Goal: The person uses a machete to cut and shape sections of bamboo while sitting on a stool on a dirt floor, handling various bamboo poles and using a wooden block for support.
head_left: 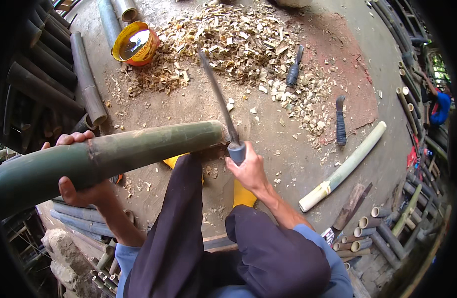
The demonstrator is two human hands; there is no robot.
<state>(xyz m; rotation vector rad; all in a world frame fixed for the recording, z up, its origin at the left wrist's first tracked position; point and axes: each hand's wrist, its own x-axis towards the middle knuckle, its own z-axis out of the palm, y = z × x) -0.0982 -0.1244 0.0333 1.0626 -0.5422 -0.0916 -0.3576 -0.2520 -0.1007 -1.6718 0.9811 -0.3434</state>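
A thick green bamboo pole [154, 140] runs in from the left edge and lies across above my knee. My left hand [84, 192] grips it from underneath, thumb on the near side and fingertips over the far side. In my right hand [252, 173] is a long knife, its grey handle [237, 153] wrapped by my fingers. The knife's dark narrow blade [216, 89] points away from me, slightly blurred. Where it leaves the handle, the blade is beside the pole's cut right end; I cannot tell whether they touch.
Pale wood chips [233, 39] pile up ahead, beside a yellow-and-red bowl [140, 49] of dark liquid. Two dark-handled tools [341, 121] and a peeled bamboo length [345, 166] lie to the right. Bamboo stacks [45, 74] line both sides. Another person [441, 107] is at far right.
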